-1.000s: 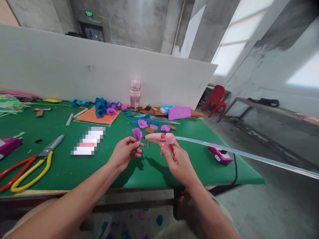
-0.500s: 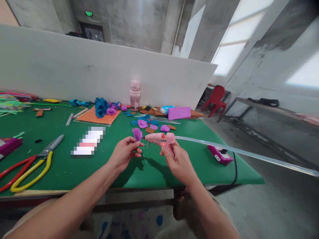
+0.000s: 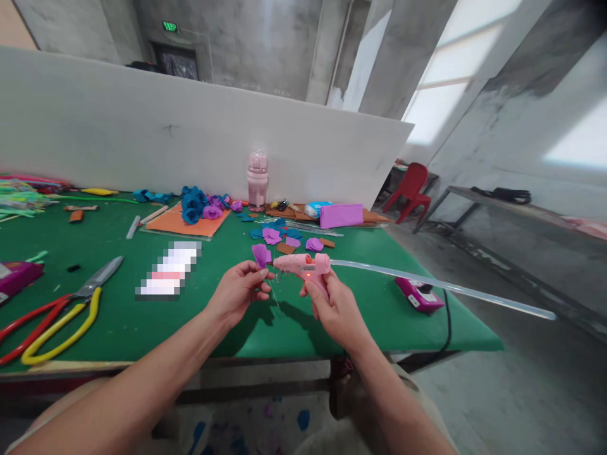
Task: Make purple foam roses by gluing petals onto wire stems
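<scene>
Your L hand (image 3: 241, 289), fingers closed, pinched a cupped purple paper flower (image 3: 260, 255), prob. part-built; your R hand (image 3: 334, 304), fingers wrapped tight, held a pink plastic glue gun (image 3: 303, 264) just beside it. Beyond your fingers, cut purple paper petals (image 3: 272, 236) lay unattached; farther left, crinkled blue paper roses (image 3: 193, 205) looked done.

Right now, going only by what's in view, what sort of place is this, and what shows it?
Probably a craft workshop in a plain, unfinished-looking building: the right hand holds a pink glue gun, blue and purple flowers lie on an orange sheet, and bare concrete rises behind.
</scene>
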Available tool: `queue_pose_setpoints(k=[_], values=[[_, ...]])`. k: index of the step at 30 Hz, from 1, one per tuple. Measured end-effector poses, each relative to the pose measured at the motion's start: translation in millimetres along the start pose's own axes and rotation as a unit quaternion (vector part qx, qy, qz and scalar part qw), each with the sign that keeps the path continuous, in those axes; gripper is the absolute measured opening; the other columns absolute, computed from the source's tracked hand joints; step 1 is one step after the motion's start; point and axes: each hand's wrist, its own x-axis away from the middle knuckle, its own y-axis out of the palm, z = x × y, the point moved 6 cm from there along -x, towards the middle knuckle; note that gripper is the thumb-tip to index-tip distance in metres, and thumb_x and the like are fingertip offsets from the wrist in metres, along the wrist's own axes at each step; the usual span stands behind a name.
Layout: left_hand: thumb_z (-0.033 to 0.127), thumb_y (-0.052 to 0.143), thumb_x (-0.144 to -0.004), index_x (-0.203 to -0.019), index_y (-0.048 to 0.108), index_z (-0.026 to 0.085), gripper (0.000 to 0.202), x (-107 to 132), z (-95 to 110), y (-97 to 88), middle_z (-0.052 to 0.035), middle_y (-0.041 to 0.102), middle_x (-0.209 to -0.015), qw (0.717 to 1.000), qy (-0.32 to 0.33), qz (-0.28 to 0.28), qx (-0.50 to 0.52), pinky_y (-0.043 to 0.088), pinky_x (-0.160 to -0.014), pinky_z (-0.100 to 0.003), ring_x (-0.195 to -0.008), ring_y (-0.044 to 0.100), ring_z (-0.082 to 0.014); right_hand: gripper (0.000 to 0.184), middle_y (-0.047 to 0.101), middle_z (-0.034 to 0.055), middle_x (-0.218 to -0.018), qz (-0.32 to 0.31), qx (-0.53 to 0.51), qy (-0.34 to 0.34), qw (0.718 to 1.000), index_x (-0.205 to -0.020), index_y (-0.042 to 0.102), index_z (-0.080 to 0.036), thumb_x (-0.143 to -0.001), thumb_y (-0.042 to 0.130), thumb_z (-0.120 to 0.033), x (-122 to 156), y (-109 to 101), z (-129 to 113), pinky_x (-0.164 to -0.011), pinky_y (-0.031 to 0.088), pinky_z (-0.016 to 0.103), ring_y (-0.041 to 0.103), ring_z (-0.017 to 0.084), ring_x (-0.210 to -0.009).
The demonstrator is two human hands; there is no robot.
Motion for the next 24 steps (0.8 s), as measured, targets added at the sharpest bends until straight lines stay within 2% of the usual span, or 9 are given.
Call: queue_pose_setpoints(k=[5, 11, 18, 24], values=[[0.014, 0.068, -0.067, -0.068, 0.048, 0.015, 0.02, -0.1, -0.1, 0.2, -0.0034, 0.065, -0.072, 1.0, -0.001, 0.004, 0.001, 0.046, -0.041, -0.017, -0.046, 0.054, -0.0065, 0.025, 0.063, 0.0043, -0.068, -0.001, -0.004, -0.009, 1.0, -0.103, 0.054, -0.016, -0.088, 0.041, -0.032, 0.3, 0.0, -0.8, -0.052, 0.044, 0.025, 0.061, 0.017, -0.06], [0.013, 0.067, -0.068, -0.067, 0.049, 0.014, 0.018, -0.1, 0.2, 1.2, -0.0029, 0.065, -0.071, 1.0, -0.001, 0.002, 0.001, 0.046, -0.04, -0.017, -0.046, 0.054, -0.0066, 0.024, 0.065, 0.0061, -0.077, -0.003, -0.01, -0.01, 1.0, -0.103, 0.053, -0.016, -0.089, 0.041, -0.031, 0.1, 0.5, -1.1, -0.053, 0.045, 0.025, 0.062, 0.017, -0.063], [0.01, 0.064, -0.07, -0.068, 0.05, 0.014, 0.015, 0.3, -0.5, 1.2, -0.0037, 0.065, -0.071, 1.0, -0.013, 0.003, 0.012, 0.046, -0.04, -0.017, -0.045, 0.054, -0.0062, 0.023, 0.064, 0.0052, -0.071, -0.003, -0.005, -0.006, 1.0, -0.099, 0.054, -0.016, -0.089, 0.041, -0.032, 0.7, -0.2, -2.7, -0.055, 0.045, 0.026, 0.062, 0.018, -0.066], [0.01, 0.065, -0.069, -0.069, 0.051, 0.013, 0.015, -0.6, -2.4, 1.3, -0.0028, 0.065, -0.069, 1.0, -0.016, -0.004, 0.022, 0.045, -0.04, -0.017, -0.045, 0.054, -0.0063, 0.021, 0.063, 0.0054, -0.075, -0.007, -0.012, -0.008, 1.0, -0.092, 0.054, -0.017, -0.089, 0.041, -0.032, 0.7, 1.5, -3.2, -0.052, 0.043, 0.024, 0.059, 0.016, -0.06]])
